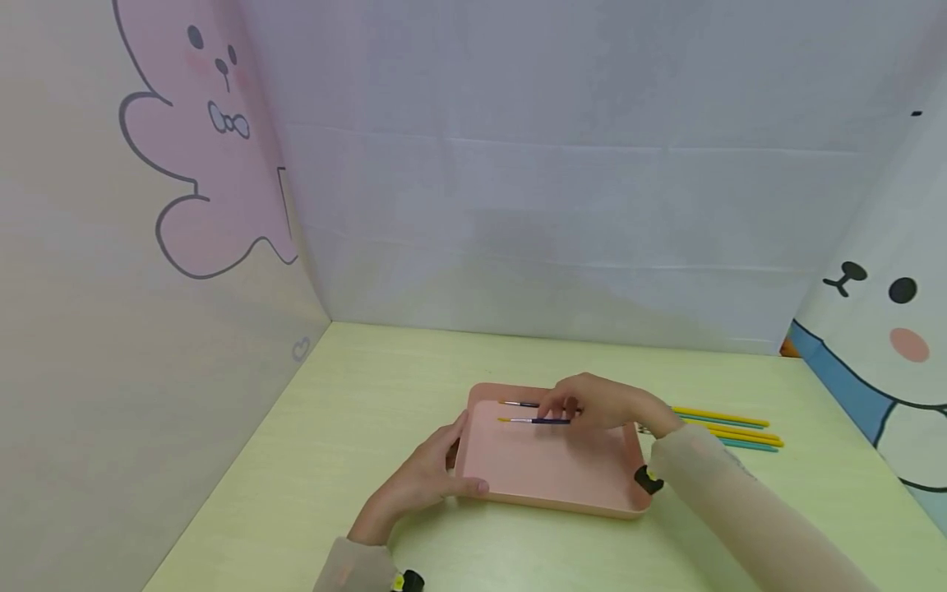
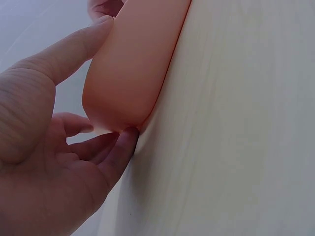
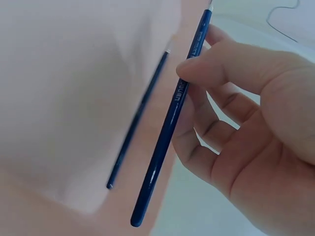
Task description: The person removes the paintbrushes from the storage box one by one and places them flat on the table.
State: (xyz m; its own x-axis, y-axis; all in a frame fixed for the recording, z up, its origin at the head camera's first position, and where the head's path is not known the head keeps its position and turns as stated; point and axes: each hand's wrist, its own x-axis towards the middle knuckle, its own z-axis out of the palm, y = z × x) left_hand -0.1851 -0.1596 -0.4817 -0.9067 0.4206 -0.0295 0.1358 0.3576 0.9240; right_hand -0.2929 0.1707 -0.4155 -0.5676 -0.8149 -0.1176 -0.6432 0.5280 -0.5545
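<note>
My left hand (image 1: 425,473) grips the left end of a shallow pink tray (image 1: 547,501), its thumb along the near edge. In the left wrist view, other fingertips touch the underside of the tray's rounded corner (image 2: 118,88). My right hand (image 1: 595,401) is over the tray's far side. Between thumb and fingers it pinches a dark blue paintbrush (image 3: 167,123) with lettering on its handle. A second dark blue paintbrush (image 3: 138,120) lies in the tray beside it. Both yellowish bristle ends point left in the head view; my right hand partly covers the handles.
Several yellow and teal sticks (image 1: 740,427) lie on the pale table (image 1: 385,370) right of the tray, partly behind my right wrist. White cloth walls (image 1: 518,205) stand behind and at both sides, with cartoon figures printed on the side ones.
</note>
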